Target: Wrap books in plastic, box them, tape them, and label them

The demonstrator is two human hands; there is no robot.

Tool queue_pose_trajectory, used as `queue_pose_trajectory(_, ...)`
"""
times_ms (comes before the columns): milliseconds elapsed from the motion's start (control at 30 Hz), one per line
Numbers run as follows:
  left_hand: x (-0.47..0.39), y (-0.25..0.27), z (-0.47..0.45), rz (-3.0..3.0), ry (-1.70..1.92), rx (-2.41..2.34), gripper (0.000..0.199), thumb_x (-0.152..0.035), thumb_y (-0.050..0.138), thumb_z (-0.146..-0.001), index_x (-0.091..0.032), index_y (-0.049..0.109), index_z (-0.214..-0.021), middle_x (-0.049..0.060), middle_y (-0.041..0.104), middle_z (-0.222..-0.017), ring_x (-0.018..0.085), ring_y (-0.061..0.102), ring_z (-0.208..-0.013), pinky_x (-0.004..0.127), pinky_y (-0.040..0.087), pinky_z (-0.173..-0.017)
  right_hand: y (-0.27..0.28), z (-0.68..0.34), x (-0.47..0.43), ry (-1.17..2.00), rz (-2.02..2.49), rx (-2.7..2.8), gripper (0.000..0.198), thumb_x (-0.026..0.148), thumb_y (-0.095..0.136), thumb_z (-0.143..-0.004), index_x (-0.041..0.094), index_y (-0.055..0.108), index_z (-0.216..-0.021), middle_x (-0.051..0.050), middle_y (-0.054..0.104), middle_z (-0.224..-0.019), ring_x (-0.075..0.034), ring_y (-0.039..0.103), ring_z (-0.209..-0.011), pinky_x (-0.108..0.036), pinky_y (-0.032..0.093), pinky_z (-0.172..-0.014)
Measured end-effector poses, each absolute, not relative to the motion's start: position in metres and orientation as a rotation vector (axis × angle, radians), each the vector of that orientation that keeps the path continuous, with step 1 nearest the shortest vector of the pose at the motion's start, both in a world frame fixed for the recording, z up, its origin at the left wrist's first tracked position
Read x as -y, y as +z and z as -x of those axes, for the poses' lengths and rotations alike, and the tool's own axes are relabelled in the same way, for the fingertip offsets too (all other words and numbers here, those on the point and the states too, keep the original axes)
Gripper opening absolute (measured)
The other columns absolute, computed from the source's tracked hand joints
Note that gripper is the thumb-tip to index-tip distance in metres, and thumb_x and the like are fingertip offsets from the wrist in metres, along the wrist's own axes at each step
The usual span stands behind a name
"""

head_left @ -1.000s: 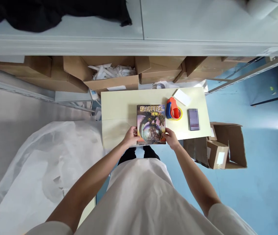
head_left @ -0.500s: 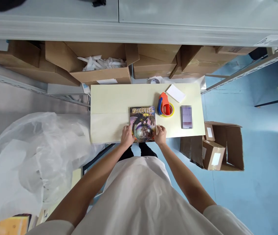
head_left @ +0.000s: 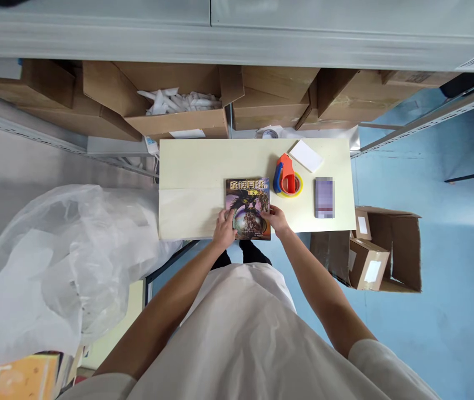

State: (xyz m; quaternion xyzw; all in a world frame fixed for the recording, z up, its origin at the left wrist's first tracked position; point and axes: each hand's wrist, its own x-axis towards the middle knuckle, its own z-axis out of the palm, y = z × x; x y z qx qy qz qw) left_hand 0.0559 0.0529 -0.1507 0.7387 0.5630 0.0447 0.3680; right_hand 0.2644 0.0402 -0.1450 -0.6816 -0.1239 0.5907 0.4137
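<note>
A book (head_left: 248, 206) with a dark dragon and a glassy sphere on its cover lies face up at the front edge of the pale table (head_left: 195, 166). My left hand (head_left: 224, 228) grips its lower left side, with fingers over the cover's edge. On the opposite side, my right hand (head_left: 277, 218) holds the right edge, thumb on the cover. Just beyond my right hand stands an orange and blue tape dispenser (head_left: 287, 176) with a yellow-edged roll. A white card or pad (head_left: 305, 156) and a purple, partly pixelated rectangular item (head_left: 324, 198) lie farther right.
Behind the table, a shelf holds cardboard boxes, one with white rolled pieces (head_left: 182, 102) inside. Crumpled clear plastic (head_left: 95, 250) bulges at the left. An open carton (head_left: 403, 250) with smaller boxes sits at the right. A grey shelf beam (head_left: 237, 44) crosses overhead.
Both hands have shifted onto the book's cover: left fingers now lie over its left edge, and the right thumb over its right edge. The whole view has shifted slightly.
</note>
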Motion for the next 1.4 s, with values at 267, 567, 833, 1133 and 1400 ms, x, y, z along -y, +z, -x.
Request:
queue_pose_trajectory(267,-0.052,-0.151,-0.051,-1.904,0.158,-1.404,0.081,-0.008,0.065,-0.068,-0.026,0.034,-0.141,0.012,0.031,-0.139,0.032,0.034,-0.135,0.046,0.034,-0.111,-0.120,-0.268,-0.024,1.551,1.490,0.374,0.048,0.037,0.080,-0.052,0.021,0.058,-0.091,-0.002,0.072,-0.087,-0.018,0.065,-0.081,-0.033,0.050,-0.077)
queue_pose_trajectory(567,-0.052,-0.150,-0.046,-1.893,0.193,-1.373,0.079,-0.009,0.066,-0.068,-0.023,0.037,-0.140,0.014,0.034,-0.139,0.033,0.038,-0.131,0.049,0.035,-0.109,-0.111,-0.270,-0.020,1.497,1.659,0.183,0.048,0.033,0.085,-0.040,0.018,0.060,-0.079,-0.001,0.069,-0.076,-0.017,0.064,-0.071,-0.032,0.051,-0.068)
queue_pose_trajectory(833,-0.075,-0.145,-0.093,-1.892,0.328,-1.219,0.064,-0.003,0.058,-0.069,-0.020,0.051,-0.130,0.014,0.043,-0.135,0.031,0.039,-0.131,0.046,0.035,-0.110,-0.080,-0.288,-0.027,1.231,1.735,0.380,0.041,0.037,0.082,-0.049,0.017,0.062,-0.078,-0.001,0.068,-0.078,-0.014,0.060,-0.067,-0.029,0.050,-0.065)
queue_pose_trajectory(1133,-0.094,-0.068,-0.111,-1.445,0.619,-0.998,0.045,-0.043,0.044,-0.091,-0.020,0.049,-0.129,0.012,0.056,-0.126,0.025,0.056,-0.113,0.041,0.045,-0.097,-0.039,-0.227,-0.051,1.066,1.865,0.836,0.032,0.035,0.068,-0.065,0.021,0.050,-0.088,-0.001,0.059,-0.084,-0.014,0.056,-0.068,-0.027,0.048,-0.056)
queue_pose_trajectory(1400,-0.132,-0.073,-0.030,-1.498,0.423,-1.483,0.024,-0.037,0.051,-0.086,-0.016,0.062,-0.089,0.011,0.063,-0.095,0.025,0.061,-0.091,0.040,0.048,-0.084,-0.063,-0.172,-0.072,1.473,1.433,1.149,0.048,0.026,0.060,-0.072,0.023,0.051,-0.119,-0.008,0.057,-0.118,-0.021,0.057,-0.106,-0.040,0.051,-0.088)
